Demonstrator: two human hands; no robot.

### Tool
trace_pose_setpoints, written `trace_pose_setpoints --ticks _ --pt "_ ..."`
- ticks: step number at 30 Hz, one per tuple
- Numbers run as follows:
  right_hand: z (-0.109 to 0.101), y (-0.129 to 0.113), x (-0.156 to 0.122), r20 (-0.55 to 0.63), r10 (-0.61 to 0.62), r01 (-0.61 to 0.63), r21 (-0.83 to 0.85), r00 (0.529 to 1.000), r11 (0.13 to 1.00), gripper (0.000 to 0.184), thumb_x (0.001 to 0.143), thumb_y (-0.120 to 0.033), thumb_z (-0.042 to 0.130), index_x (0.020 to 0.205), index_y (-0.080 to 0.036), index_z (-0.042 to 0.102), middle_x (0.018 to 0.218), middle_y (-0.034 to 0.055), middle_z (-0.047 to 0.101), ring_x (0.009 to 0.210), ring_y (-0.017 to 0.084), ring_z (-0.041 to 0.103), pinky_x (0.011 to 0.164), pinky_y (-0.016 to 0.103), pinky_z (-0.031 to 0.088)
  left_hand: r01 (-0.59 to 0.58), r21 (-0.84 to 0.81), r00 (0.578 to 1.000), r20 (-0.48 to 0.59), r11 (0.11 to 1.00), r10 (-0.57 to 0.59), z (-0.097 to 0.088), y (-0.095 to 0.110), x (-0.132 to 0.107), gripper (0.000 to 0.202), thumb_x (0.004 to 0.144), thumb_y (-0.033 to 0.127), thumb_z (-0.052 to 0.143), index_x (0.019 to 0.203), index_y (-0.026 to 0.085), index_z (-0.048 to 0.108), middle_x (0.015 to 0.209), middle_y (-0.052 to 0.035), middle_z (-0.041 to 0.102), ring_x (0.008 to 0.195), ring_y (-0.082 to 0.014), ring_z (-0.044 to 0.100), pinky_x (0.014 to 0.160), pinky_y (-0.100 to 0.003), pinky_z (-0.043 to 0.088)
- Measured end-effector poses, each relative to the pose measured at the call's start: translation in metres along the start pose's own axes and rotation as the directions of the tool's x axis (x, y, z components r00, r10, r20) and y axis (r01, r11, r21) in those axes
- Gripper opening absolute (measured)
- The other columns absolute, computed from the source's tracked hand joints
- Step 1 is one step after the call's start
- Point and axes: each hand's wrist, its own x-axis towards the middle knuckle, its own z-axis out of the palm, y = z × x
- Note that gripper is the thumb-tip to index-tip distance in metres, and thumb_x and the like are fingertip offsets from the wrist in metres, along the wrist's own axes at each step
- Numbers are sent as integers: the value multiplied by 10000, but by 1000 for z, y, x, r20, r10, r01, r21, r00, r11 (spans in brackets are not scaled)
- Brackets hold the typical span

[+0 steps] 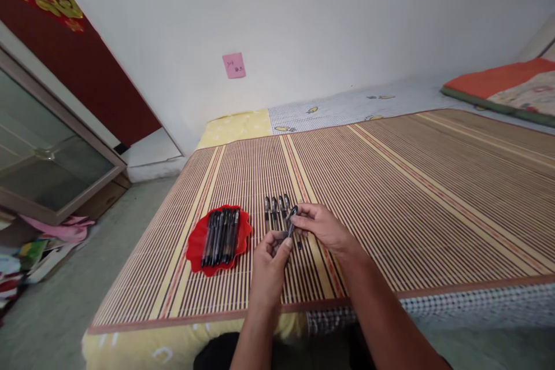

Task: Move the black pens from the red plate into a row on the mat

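Between my two hands a black pen [293, 221] is held up at a slant over the mat. My left hand [273, 251] pinches its lower part, while the fingers of my right hand [318, 224] close on the upper, capped end. Just behind my hands several capped pens [274, 206] lie side by side in a row, their lower ends partly hidden by my fingers. To the left sits a red scalloped plate [196, 243] with several black pens [220, 237] lying lengthwise on it.
A striped bamboo mat [390, 208] covers the bed. Folded orange and floral bedding [503, 84] lies at the far right. A pink note [234, 65] is on the white wall. A glass-doored cabinet [52, 150] stands at the left, beside the bed, with cloth on the floor.
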Motion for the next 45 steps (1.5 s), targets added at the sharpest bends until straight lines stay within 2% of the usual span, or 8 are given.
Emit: trace_pose_setpoints --ticks 9,12,16,18,22,27,33,45 --pt "18 8 0 -90 -6 16 105 996 994 310 739 -440 794 701 -174 641 611 -39 540 545 83 475 539 227 391 36 -123 998 61 992 -28 -6 5 7 287 772 365 768 757 162 565 619 64 462 547 -63 368 516 -181 285" --pt "3 10 1 -217 31 5 164 976 986 289 718 -429 817 724 -189 656 647 -19 584 568 101 514 533 231 434 76 -133 994 83 988 -66 -8 7 4 320 747 378 781 733 164 543 589 73 437 513 -56 339 486 -183 247" --pt "-50 6 -1 -594 45 188 324 803 927 263 667 -341 848 748 -194 645 713 -6 618 607 109 551 532 229 485 192 -146 968 190 970 -163 -6 10 -5 314 731 378 778 736 159 554 560 64 474 483 -54 364 476 -187 249" --pt "-70 2 -3 -666 56 277 383 743 881 238 672 -308 821 758 -193 631 750 3 629 681 133 599 598 261 535 169 -153 975 173 974 -142 -3 8 -6 290 745 378 762 796 157 582 588 48 527 501 -66 434 503 -190 304" --pt "-69 -4 -6 -513 55 212 447 856 869 205 742 -362 743 815 -201 640 809 34 643 691 157 598 534 273 496 31 -110 999 30 993 -28 2 1 -2 269 761 351 750 878 172 588 667 38 569 581 -92 523 593 -213 406" --pt "-26 -3 -5 -188 51 -21 155 981 988 285 763 -439 774 838 -191 657 666 -25 538 466 60 341 401 211 217 -86 70 989 -113 994 93 1 -2 0 208 793 321 713 890 193 581 725 36 558 660 -113 535 632 -220 419" --pt "8 -7 -2 -131 39 -51 -95 991 994 308 714 -468 785 749 -200 636 573 -66 449 464 67 339 436 229 253 -154 364 959 -170 919 228 4 -1 -4 116 830 267 660 862 197 574 703 30 545 651 -130 518 640 -241 422" --pt "11 -9 -1 -112 -71 44 -233 991 971 223 741 -407 743 720 -200 663 653 -12 547 594 120 475 526 251 355 -165 403 947 -190 900 258 3 -5 -3 140 835 327 675 855 197 626 739 -5 610 706 -168 571 678 -274 435"
